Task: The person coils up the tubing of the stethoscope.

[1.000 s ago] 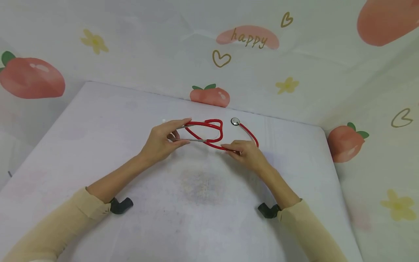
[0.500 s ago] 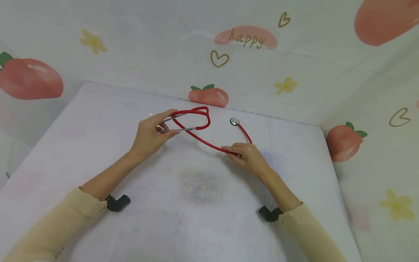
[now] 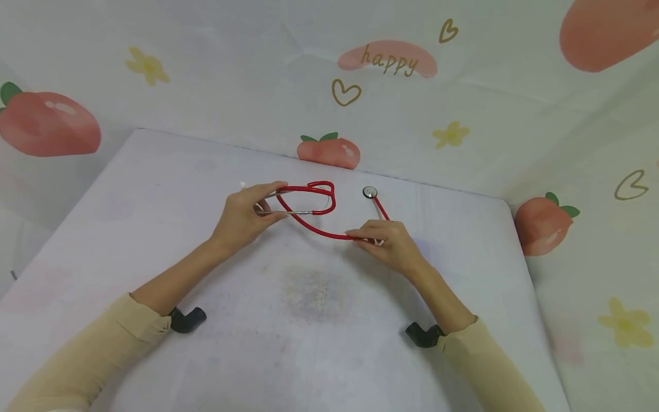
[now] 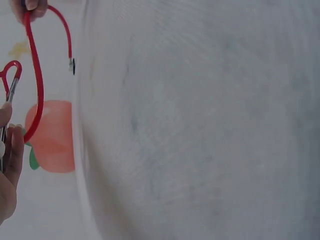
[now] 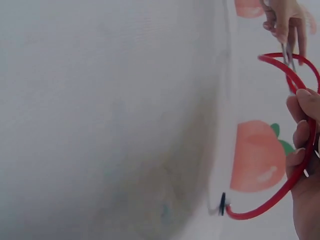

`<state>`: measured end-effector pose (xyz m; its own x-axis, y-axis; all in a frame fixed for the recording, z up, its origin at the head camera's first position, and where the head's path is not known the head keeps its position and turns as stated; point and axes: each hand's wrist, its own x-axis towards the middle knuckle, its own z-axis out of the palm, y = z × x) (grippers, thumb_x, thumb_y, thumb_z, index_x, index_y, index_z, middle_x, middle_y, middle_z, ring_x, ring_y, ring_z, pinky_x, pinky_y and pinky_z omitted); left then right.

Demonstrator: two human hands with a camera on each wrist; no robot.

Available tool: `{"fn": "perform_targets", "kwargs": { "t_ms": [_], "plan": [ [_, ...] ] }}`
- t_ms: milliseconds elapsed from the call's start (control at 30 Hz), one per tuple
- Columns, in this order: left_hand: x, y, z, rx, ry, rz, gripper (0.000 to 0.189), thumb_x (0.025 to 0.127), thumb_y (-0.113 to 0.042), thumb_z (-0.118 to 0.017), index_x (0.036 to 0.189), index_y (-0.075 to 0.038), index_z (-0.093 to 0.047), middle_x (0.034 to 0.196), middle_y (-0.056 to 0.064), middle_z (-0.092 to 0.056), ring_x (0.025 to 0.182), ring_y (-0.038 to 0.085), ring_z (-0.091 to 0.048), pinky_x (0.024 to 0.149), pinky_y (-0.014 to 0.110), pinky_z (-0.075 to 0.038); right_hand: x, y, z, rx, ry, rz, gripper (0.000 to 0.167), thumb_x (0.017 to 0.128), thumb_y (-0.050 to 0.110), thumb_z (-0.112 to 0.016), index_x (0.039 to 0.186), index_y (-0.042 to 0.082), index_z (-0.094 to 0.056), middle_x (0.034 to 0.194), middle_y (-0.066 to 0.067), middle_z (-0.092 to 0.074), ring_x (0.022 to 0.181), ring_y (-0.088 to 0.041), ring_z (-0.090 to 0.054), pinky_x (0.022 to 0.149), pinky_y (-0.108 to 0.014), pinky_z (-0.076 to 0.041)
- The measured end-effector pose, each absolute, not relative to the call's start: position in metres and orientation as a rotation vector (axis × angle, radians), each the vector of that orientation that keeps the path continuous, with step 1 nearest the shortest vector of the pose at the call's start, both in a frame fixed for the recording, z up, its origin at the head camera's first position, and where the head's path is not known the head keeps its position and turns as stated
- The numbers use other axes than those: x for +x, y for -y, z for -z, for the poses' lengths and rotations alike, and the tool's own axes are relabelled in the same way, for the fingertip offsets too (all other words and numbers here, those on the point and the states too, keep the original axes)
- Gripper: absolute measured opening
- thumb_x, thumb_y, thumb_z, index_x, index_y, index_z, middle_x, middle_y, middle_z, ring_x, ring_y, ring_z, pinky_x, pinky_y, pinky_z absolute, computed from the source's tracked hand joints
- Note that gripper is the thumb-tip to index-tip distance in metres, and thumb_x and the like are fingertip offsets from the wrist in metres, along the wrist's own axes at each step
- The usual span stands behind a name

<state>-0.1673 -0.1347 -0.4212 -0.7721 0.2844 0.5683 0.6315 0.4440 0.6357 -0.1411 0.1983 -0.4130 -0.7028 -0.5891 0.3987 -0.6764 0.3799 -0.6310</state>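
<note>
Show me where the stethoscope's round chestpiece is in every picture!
Head: the chestpiece is just right of centre, above the right hand.
Left wrist: the chestpiece is upper left, seen edge-on.
Right wrist: the chestpiece is lower right, also edge-on.
Shared landmark: the red tube joined to it.

The table (image 3: 314, 366) has a pale, faintly lavender top, with a grey-brown smudge (image 3: 314, 292) near its middle and a pinkish blotch (image 3: 46, 280) off to the left. Toward the back, the stethoscope's chest piece (image 3: 369, 192) either touches it or sits just above; I can't tell.
</note>
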Motion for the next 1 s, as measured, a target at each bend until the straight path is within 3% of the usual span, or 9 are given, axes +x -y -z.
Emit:
{"fn": "perform_targets", "kwargs": {
  "t_ms": [433, 667, 1000],
  "plan": [
    [-0.164, 0.130, 0.423, -0.780, 2.399, 1.233, 0.062, 0.072, -0.005, -0.089, 0.129, -0.011, -0.066, 0.121, 0.001, -0.067, 0.070, 0.009, -0.063, 0.064, 0.019, -0.053, -0.144, -0.186, 0.388, 1.287, 2.418, -1.360, 0.025, 0.082, 0.000, -0.080, 0.106, 0.007, -0.079, 0.088, 0.002, -0.073, 0.072, -0.007, -0.059, 0.057, -0.019, -0.045],
    [-0.164, 0.130, 0.424, -0.801, 2.425, 1.238, 0.062, 0.073, -0.006, -0.088, 0.130, -0.011, -0.065, 0.121, 0.001, -0.068, 0.072, 0.009, -0.063, 0.062, 0.019, -0.053, -0.148, -0.179, 0.381, 1.323, 2.393, -1.364, 0.025, 0.081, -0.003, -0.079, 0.105, 0.005, -0.078, 0.087, 0.001, -0.073, 0.072, -0.008, -0.059, 0.057, -0.020, -0.046],
    [-0.164, 0.131, 0.424, -0.898, 2.507, 1.201, 0.066, 0.078, -0.007, -0.084, 0.139, -0.014, -0.059, 0.125, 0.003, -0.065, 0.078, 0.010, -0.061, 0.070, 0.027, -0.057, -0.152, -0.176, 0.373, 1.289, 2.344, -1.400, 0.025, 0.079, -0.007, -0.079, 0.102, 0.003, -0.078, 0.085, -0.001, -0.072, 0.070, -0.009, -0.058, 0.059, -0.021, -0.045]
  ]
}}
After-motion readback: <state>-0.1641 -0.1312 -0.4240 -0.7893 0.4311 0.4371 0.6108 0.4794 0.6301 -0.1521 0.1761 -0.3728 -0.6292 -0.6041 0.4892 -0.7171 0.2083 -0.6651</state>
